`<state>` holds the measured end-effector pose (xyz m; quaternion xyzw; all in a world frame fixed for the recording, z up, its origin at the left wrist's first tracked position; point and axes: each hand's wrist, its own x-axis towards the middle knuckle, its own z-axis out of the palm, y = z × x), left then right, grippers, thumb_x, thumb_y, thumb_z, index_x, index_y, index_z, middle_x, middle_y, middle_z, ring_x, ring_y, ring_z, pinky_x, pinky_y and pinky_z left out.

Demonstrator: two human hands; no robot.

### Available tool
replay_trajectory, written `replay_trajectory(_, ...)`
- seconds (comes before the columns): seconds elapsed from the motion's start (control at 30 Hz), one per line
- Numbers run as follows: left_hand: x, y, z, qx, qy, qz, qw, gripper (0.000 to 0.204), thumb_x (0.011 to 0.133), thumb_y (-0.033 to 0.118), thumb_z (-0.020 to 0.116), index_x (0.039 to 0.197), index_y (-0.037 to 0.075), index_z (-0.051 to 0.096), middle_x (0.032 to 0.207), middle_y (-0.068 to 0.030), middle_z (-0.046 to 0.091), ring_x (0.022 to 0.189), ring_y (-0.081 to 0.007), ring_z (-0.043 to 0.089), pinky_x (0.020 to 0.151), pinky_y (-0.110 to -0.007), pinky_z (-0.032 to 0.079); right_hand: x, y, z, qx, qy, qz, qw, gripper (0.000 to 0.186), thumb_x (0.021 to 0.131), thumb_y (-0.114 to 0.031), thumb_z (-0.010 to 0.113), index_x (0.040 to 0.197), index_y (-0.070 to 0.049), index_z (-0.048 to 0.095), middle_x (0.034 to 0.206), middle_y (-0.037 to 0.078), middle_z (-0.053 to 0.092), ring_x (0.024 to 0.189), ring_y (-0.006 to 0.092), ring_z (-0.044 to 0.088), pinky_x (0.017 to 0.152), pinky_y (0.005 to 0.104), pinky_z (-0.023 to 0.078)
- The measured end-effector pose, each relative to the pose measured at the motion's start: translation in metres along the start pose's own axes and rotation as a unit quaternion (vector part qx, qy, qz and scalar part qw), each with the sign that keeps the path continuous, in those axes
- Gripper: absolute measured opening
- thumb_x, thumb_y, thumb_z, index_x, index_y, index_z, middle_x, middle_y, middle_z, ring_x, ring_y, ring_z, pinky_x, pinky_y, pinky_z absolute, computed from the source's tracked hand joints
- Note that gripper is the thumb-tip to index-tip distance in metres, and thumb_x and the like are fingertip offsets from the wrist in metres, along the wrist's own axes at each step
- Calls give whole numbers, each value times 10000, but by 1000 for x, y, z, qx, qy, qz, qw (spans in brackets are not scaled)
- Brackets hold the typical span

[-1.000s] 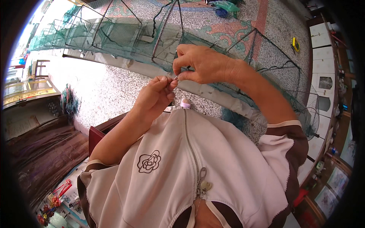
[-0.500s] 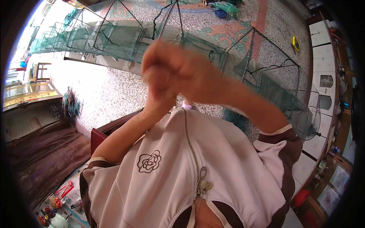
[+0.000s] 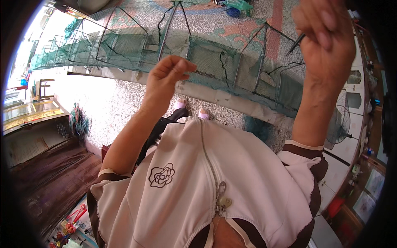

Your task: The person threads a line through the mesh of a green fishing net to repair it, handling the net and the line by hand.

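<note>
A long green mesh net trap [image 3: 211,58] with dark rod frames stretches across the floor ahead of me. My left hand [image 3: 167,78] is raised in front of the net's near side, thumb and fingers pinched together. Whatever lies in that pinch is too small to make out. Up at the far right, my right hand [image 3: 328,45] is closed, palm side showing, its fingertips slightly blurred. From its fingers a thin dark pointed tool [image 3: 295,44] sticks out to the left. No thread between the hands is visible.
White cabinets [image 3: 345,136] line the right side. A brown wooden surface [image 3: 49,173] is at the left, and a bundle of green netting [image 3: 77,120] hangs beside it. A green plastic bag [image 3: 239,5] and a blue ball of cord [image 3: 233,12] lie on the far floor.
My hands were close together in front of the net. Now the right has swung far up and right, showing the dark tool, while the left stays near the middle in a pinch.
</note>
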<state>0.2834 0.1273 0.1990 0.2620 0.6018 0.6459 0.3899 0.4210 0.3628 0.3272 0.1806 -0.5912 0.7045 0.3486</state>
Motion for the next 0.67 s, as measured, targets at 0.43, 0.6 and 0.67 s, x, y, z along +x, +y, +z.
replay_trajectory(0.43,9,-5,-38,-165,0,-43,985,153,989,214,479,952,91,563,952,-21,595,860,-129,599,679,-231,405,-53,70,5,-476,-77,189,855,88,936,-122,545,994,-59,566,830,37,622,787,131,627,745,243,499)
replay_trajectory(0.6,6,0,-34,-25,-22,-2,999,153,987,201,485,969,71,565,984,-36,608,878,-129,604,706,-240,411,-64,108,-7,-640,-168,42,749,66,871,-162,604,918,-117,608,860,13,656,876,215,613,766,329,486)
replay_trajectory(0.67,7,1,-35,17,-34,9,999,155,987,200,486,975,68,565,995,-39,611,884,-129,605,712,-242,412,-70,114,-3,-652,-186,81,731,61,860,-145,612,920,-137,618,945,0,651,993,218,582,851,317,450)
